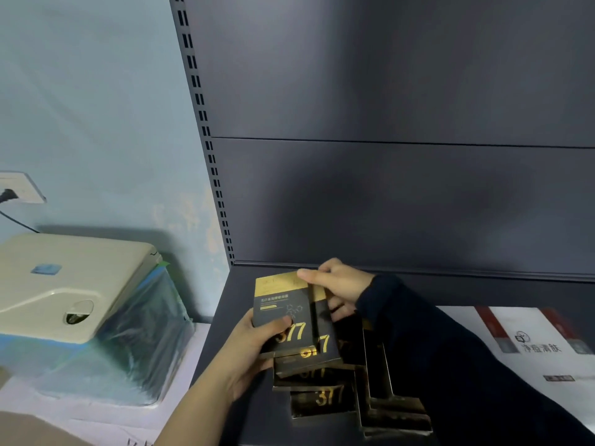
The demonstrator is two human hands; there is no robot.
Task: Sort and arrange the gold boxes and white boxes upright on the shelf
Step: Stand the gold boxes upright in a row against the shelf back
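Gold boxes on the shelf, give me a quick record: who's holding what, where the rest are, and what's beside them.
left hand: grips lower edge of front gold box
right hand: on top edge of same boxes
other gold boxes: lying flat, piled on shelf
white boxes: flat, right of the pile
left of shelf: beige machine

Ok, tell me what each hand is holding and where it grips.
Both grip the front gold box: left hand at its lower left edge, thumb on the face; right hand pinches its top right corner.
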